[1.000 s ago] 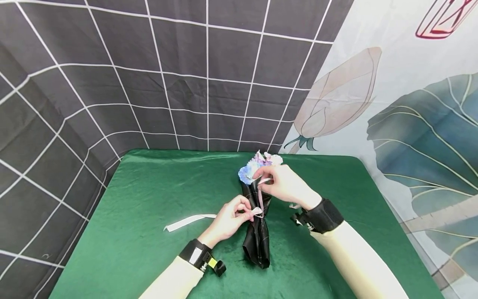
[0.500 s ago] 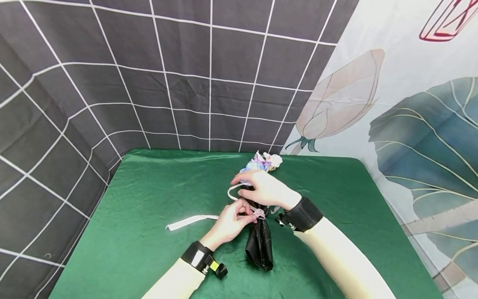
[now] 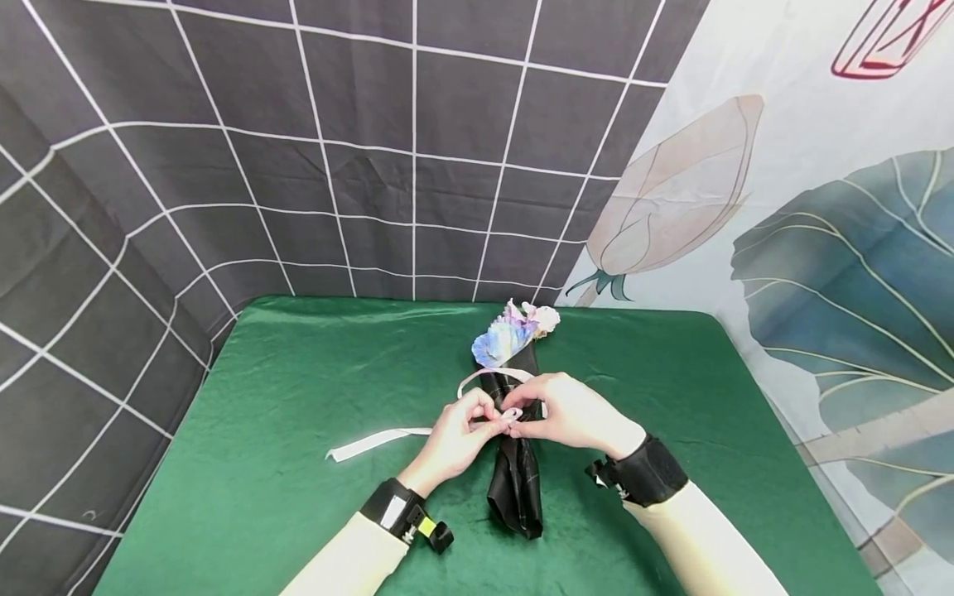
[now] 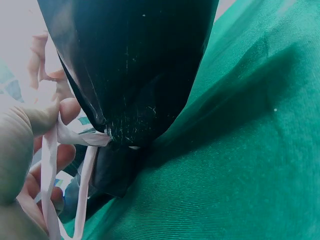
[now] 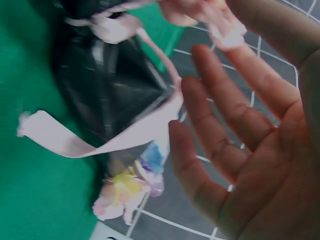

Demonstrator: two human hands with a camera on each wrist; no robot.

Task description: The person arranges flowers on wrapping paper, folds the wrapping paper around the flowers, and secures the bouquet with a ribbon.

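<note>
Step in hand: tying the pink ribbon around the waist of the black-wrapped bouquet; both hands met at the knot, near the centre of the head view.
Left hand: fingers curled, thumb and forefinger pinching the ribbon at the wrap's narrow point; the left wrist view showed two ribbon strands running past the thumb to the black wrap.
Right hand: fingertips pinched the ribbon at the same knot in the head view; the right wrist view showed the other fingers spread and loose, with a ribbon band crossing the wrap.
Loop: one arc of ribbon stood above the hands, toward the flowers.
Loose tail: a white ribbon end lay flat on the green cloth, left of the left hand.
Bouquet position: lying on the cloth, centre of the table.
Long axis: running bottom to top of the head frame, leaning slightly; flowers pointed to the far edge, folded foot toward the person.
Next move, by judgement: it called for passing the loop through and drawing both strands apart without letting the cinch slip.
</note>
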